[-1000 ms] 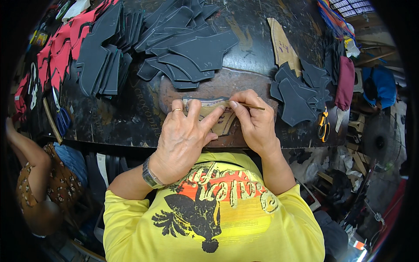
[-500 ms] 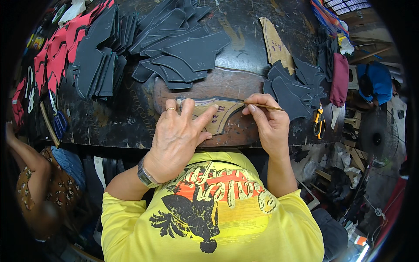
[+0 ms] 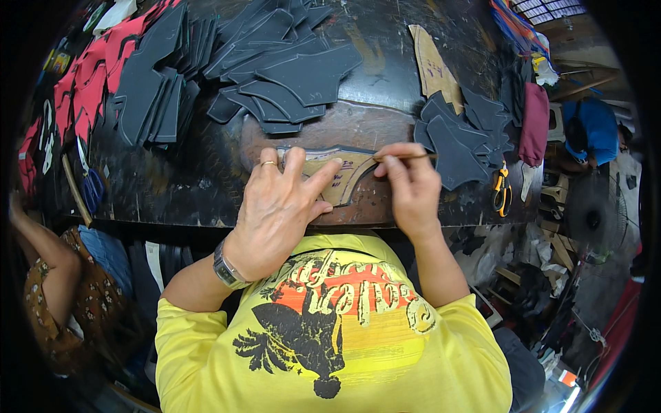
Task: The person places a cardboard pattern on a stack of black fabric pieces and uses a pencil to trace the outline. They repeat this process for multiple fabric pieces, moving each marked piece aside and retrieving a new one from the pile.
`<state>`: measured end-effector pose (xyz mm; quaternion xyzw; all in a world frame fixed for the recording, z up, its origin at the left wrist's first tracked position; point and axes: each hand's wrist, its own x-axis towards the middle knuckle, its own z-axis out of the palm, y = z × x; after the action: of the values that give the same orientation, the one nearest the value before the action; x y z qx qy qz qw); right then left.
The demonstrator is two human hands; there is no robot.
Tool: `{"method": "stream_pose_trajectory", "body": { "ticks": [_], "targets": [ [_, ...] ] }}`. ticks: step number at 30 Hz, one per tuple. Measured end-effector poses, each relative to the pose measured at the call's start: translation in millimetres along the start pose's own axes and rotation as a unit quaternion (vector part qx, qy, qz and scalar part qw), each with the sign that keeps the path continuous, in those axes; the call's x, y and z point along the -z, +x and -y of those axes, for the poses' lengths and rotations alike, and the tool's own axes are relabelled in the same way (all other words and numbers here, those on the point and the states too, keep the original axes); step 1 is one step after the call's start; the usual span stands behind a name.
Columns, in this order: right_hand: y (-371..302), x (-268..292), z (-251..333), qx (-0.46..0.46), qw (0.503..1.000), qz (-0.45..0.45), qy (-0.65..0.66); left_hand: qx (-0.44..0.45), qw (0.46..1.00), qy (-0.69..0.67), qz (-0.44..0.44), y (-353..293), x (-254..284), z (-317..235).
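My left hand [image 3: 272,203] lies with fingers spread on a tan cardboard pattern [image 3: 350,180] with handwritten marks, pressing it down. Under the pattern is a dark piece of material [image 3: 357,150], showing as a narrow border along the far edge. Both rest on a worn brown board [image 3: 372,124] near the table's front edge. My right hand [image 3: 415,182] pinches a thin brown stick-like marking tool [image 3: 432,156], its tip at the pattern's right end. The fingers partly cover the tool, and its exact kind is unclear.
Dark cut pieces [image 3: 303,76] lie piled beyond my hands, with another pile [image 3: 458,144] to the right. Red pieces [image 3: 89,82] and blue-handled scissors [image 3: 93,189] are at left. A second cardboard pattern [image 3: 435,69] and orange-handled snips [image 3: 502,193] lie right. Another person's arm [image 3: 45,244] shows at left.
My right hand has moved slightly left and turned, bringing the tool's tip along the pattern's right end. My left hand stays spread on the pattern.
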<state>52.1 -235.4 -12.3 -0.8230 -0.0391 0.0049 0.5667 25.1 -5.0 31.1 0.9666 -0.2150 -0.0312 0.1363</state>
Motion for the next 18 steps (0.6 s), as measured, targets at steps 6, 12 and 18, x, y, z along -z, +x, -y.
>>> {"method": "stream_pose_trajectory", "body": {
  "ticks": [6,12,18],
  "targets": [
    [-6,-7,-3,0.213,0.968,0.04,-0.128,-0.005,1.0,0.005,-0.019,0,-3,-1],
    [-8,-6,1,0.146,0.985,0.091,0.003,-0.002,1.0,0.0,-0.01,-1,-3,0],
    [-11,-2,6,0.088,0.988,0.128,-0.009,-0.003,1.0,-0.003,-0.021,-1,-3,0]
  ]
}}
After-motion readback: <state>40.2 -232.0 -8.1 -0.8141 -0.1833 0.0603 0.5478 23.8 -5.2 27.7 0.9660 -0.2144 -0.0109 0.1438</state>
